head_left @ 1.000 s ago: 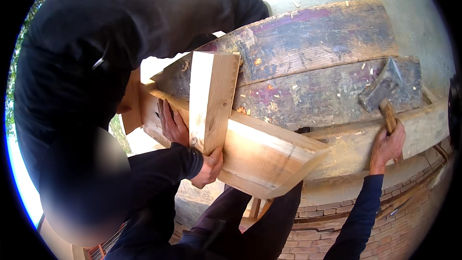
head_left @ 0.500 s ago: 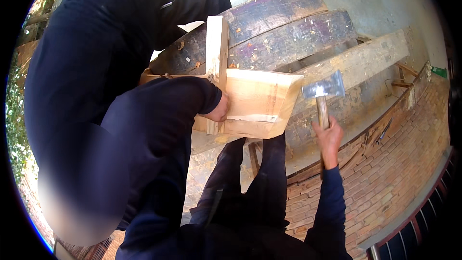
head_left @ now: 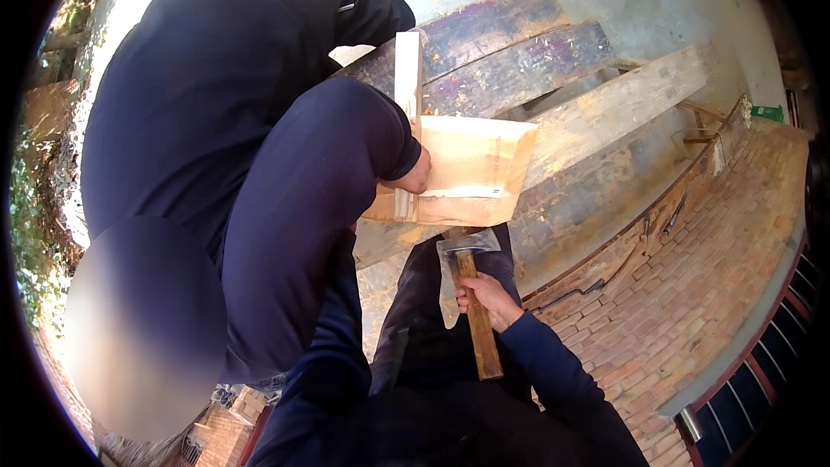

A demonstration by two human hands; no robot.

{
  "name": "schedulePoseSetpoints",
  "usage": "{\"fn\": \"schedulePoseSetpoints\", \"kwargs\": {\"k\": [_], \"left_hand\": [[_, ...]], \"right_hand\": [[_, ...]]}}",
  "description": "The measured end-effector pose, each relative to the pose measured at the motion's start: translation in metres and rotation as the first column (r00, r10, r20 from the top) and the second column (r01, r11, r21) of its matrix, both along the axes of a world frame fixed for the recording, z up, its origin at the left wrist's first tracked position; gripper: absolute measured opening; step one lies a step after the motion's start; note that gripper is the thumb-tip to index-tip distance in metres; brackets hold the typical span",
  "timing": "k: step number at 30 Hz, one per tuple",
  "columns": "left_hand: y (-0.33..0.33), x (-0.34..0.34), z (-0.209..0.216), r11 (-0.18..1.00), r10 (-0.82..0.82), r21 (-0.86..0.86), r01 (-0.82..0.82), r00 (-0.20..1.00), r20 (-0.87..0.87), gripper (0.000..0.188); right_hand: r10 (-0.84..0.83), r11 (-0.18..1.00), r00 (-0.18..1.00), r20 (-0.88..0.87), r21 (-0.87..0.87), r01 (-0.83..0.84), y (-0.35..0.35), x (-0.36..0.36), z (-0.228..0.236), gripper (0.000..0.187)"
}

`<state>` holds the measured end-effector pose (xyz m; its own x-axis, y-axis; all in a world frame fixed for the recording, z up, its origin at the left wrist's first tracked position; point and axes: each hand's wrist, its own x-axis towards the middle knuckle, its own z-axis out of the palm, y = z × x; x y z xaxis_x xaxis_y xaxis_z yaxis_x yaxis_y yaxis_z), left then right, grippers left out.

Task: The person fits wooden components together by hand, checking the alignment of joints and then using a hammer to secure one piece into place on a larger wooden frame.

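My right hand (head_left: 491,301) grips the wooden handle of a hatchet (head_left: 481,320) in front of my body, its steel head pointing away from me. My left sleeve (head_left: 333,329) runs up behind another person's arm, which hides the fingers of my left hand. Ahead lies a pale wooden box (head_left: 471,156) with sloping sides. A squared wooden bar (head_left: 408,69) crosses its left part. The other person's hand (head_left: 415,175) is closed at the bar, inside the box. Below the box's near edge, the hatchet head stands apart from it.
Worn planks (head_left: 527,60) form a bench under the box, with gaps and wood chips. The other person's dark-clothed body (head_left: 173,121) leans in from the left. Brick paving (head_left: 666,294) lies at right, with a dark metal tool (head_left: 674,214) near a long timber.
My right hand has brought the hatchet left and closer to my body, from beside the box's right end. The view has shifted slightly; the other person's hand stays at the bar.
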<state>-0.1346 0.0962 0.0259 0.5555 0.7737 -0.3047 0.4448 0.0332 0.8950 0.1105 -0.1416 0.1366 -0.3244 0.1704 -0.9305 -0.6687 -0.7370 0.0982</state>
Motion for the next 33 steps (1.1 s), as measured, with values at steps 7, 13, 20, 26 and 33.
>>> {"fn": "schedulePoseSetpoints", "kwargs": {"k": [7, 13, 20, 26, 33], "left_hand": [[-0.030, 0.032, 0.054, 0.886, 0.226, -0.382, -0.262, 0.965, -0.137, 0.065], [-0.042, 0.042, 0.035, 0.904, 0.291, -0.213, -0.371, 0.899, -0.328, 0.082], [-0.043, 0.032, 0.021, 0.897, 0.277, -0.227, -0.380, 0.882, -0.381, 0.062], [-0.032, 0.041, 0.046, 0.888, 0.249, -0.290, -0.357, 0.903, -0.350, 0.047], [-0.027, 0.041, 0.052, 0.895, 0.150, -0.345, -0.285, 0.917, -0.369, 0.055]], "right_hand": [[-0.072, 0.989, 0.997, -0.038, -0.129, 0.067, 0.030, -0.041, 0.006, 0.016], [-0.072, 0.980, 0.994, -0.082, -0.194, 0.055, 0.022, -0.047, -0.030, 0.017], [-0.041, 0.981, 0.990, -0.137, -0.194, 0.014, 0.035, -0.058, -0.014, 0.017], [-0.155, 0.984, 0.970, -0.188, -0.118, 0.135, 0.084, -0.062, -0.007, 0.014], [-0.100, 0.985, 0.988, -0.116, -0.150, 0.082, 0.059, -0.071, 0.018, 0.012]]}}
